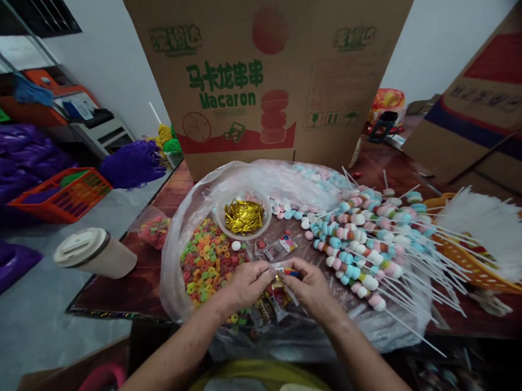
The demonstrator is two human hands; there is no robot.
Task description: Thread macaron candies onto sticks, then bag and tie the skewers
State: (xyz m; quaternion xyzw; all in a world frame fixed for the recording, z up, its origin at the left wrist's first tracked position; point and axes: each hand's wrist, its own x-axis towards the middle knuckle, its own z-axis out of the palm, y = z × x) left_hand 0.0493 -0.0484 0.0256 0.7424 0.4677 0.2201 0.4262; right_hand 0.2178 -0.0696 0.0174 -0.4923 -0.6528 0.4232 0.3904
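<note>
My left hand point(248, 283) and my right hand point(312, 288) meet over the table, fingers pinched on a small printed plastic bag point(278, 282). A glint of gold shows at its top, between the fingertips; its contents are partly hidden. Under the hands lie more small clear bags point(261, 312). To the left spreads a heap of colourful ring-shaped candies point(209, 257). Behind it stands a round clear tub point(266, 222) of gold twist ties point(245, 216). On the right, skewers of pastel marshmallows point(355, 241) are piled with their white sticks pointing right.
A large plastic sheet point(175, 243) lies beneath the candy. A tall cardboard box point(266, 102) stands behind. A lidded cup point(100, 254) lies tilted at left. An orange basket point(467, 264) with white sticks point(482, 230) is at right; another carton point(479, 113) stands beyond.
</note>
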